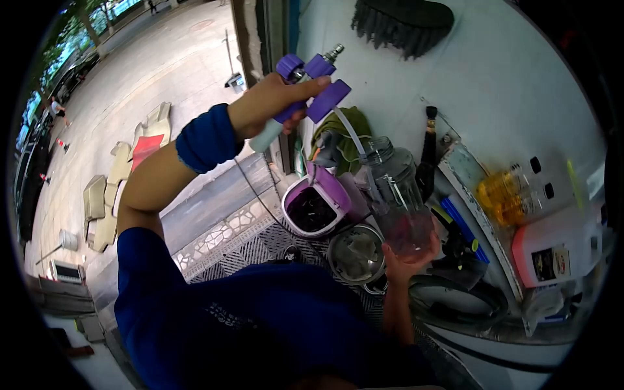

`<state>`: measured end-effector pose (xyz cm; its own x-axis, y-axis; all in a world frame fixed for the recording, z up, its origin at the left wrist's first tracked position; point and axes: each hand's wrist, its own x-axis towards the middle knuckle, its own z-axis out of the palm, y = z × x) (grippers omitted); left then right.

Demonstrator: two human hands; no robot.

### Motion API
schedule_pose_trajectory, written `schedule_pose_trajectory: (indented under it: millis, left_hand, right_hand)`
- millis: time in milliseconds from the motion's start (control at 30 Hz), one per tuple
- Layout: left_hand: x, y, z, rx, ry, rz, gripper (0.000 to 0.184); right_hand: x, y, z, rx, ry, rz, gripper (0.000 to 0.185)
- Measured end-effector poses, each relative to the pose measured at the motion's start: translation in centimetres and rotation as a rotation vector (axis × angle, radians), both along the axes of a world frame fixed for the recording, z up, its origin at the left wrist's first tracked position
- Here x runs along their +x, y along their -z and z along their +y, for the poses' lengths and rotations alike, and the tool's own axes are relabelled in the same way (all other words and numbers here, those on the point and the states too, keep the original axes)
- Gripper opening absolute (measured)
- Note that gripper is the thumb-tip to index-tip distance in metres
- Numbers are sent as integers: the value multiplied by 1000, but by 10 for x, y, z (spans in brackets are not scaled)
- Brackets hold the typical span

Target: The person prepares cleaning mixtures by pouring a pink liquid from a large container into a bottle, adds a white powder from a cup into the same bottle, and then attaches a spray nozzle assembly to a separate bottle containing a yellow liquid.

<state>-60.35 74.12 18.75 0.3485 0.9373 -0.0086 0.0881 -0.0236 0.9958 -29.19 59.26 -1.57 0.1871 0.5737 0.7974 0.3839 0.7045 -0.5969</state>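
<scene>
- One purple sprayer head [318,91] is grasped in the left hand [276,97], which is raised, with the thumb lying across the top and the fingers curled beneath.
- A metal fitting [335,52] points up from the sprayer head, and a pale, translucent handle part [266,136] shows below the hand.
- A blue band [208,140] circles the left forearm.
- A clear tube [350,130] runs down from the purple cap into the mouth of a clear bottle [400,195]; the cap itself is apart from the bottle's neck.
- The right hand [409,253] grasps the bottle around its lower part, holding it up at a tilt, mouth toward the sprayer head.
- Beside the bottle, lower down, are a purple-and-white bucket [344,224] with dark contents and a round container [356,253] with pale contents.
- A green cloth [354,120] lies behind the bottle's mouth.
- A dark-handled brush [427,153] is just beside the bottle, and a wide dark brush [406,26] is against the white surface above.
- To the right are bottles of yellow liquid [504,195] and a jug with pinkish liquid [556,250].
- A dark hose [497,302] lies coiled near the right forearm.
- Beige molded pieces [97,198] lie on the pavement at left.
</scene>
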Motion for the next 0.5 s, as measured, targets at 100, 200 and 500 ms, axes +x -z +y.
schedule_pose_trajectory:
  millis: [100, 200, 500]
  left_hand:
    - [11, -25, 2, 56, 32, 124, 44]
    - [27, -60, 4, 259, 209, 217, 33]
    - [127, -229, 9, 992, 318, 384, 50]
  right_hand:
    - [-8, 9, -2, -170, -255, 469, 92]
    - [-12, 8, -4, -295, -484, 832, 93]
    - [-3, -77, 35, -40, -746, 943, 83]
